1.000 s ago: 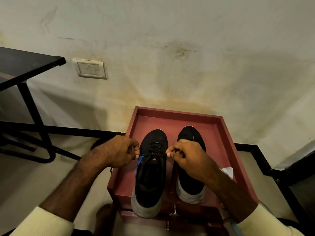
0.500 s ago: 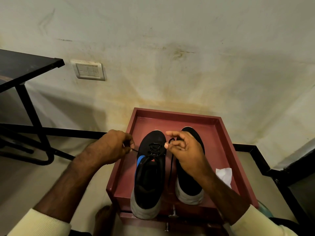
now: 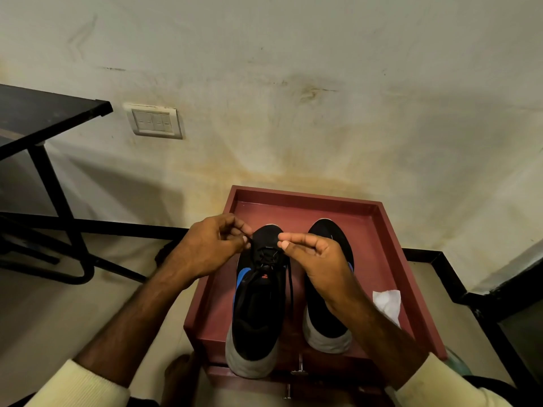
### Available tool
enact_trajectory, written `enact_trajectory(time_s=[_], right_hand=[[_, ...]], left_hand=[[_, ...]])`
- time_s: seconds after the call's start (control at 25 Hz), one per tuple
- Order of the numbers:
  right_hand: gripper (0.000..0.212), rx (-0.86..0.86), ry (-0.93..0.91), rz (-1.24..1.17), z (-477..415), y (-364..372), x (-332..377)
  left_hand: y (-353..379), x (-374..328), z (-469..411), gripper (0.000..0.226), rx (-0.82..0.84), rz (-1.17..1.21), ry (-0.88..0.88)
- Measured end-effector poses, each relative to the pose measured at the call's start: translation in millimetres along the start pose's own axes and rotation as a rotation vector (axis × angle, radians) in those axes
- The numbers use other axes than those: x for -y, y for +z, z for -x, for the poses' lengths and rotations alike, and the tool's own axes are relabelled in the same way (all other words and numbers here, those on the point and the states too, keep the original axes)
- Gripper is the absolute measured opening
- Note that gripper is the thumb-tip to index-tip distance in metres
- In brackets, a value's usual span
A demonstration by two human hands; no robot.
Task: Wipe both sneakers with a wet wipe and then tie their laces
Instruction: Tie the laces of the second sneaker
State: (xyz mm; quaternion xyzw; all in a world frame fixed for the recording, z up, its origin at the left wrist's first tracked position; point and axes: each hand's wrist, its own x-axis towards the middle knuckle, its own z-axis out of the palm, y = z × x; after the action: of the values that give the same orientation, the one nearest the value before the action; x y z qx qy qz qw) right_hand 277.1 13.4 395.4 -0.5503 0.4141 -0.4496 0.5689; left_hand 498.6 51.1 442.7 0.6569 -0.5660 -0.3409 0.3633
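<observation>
**LACE TYING: BOTH HANDS AT THE SNEAKER LEFT OF CENTRE**

A stained off-white plaster wall [image 3: 293, 83] fills the upper half of the frame. A black metal-framed table [image 3: 44, 113] occupies the upper left. A maroon wooden bench [image 3: 370, 259] with a raised rim stands at lower centre, against the wall.

Two sneakers stand side by side on the bench, toes toward the wall, with a narrow gap between them. The black fabric sneaker with a blue side mark and grey sole [image 3: 258, 306] is the left one in frame; its heel overhangs the near edge. The second black sneaker [image 3: 324, 235] stands to its right, partly covered by the right forearm.

The left hand [image 3: 211, 248] is beside the toe of the blue-marked sneaker, fingers curled, thumb and forefinger pinching a black lace [image 3: 291, 283] end. The right hand [image 3: 317, 257] is above the gap, fingers curled, thumb and forefinger tips pressed together; a lace strand drops from beneath it.

A crumpled white wet wipe [image 3: 387, 304] lies on the bench at the right rim. A white switch plate [image 3: 154, 121] is mounted on the wall, upper left.
</observation>
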Motion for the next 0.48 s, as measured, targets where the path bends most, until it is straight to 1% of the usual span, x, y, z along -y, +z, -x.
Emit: enact_trajectory(time_s=[0.04, 0.12, 0.24, 0.36, 0.4, 0.48], right_hand=[[0.014, -0.003, -0.002, -0.004, 0, 1, 1], [0.013, -0.003, -0.015, -0.009, 0, 3, 2], [0.02, 0.019, -0.021, -0.048, 0, 4, 2], [0.031, 0.009, -0.012, -0.088, -1, 3, 2], [0.031, -0.007, -0.004, -0.092, -1, 3, 2], [0.028, -0.03, -0.009, -0.073, -4, 2, 0]], left_hand=[[3, 0, 0, 0.009, 0.024, 0.108, -0.026], [8, 2, -1, 0.009, 0.007, 0.209, -0.023], [16, 1, -4, 0.016, -0.066, 0.253, 0.019], [23, 0, -4, 0.031, -0.067, 0.261, 0.01], [26, 0, -4, 0.034, -0.064, 0.253, -0.008], [29, -1, -3, 0.032, -0.068, 0.26, -0.046]])
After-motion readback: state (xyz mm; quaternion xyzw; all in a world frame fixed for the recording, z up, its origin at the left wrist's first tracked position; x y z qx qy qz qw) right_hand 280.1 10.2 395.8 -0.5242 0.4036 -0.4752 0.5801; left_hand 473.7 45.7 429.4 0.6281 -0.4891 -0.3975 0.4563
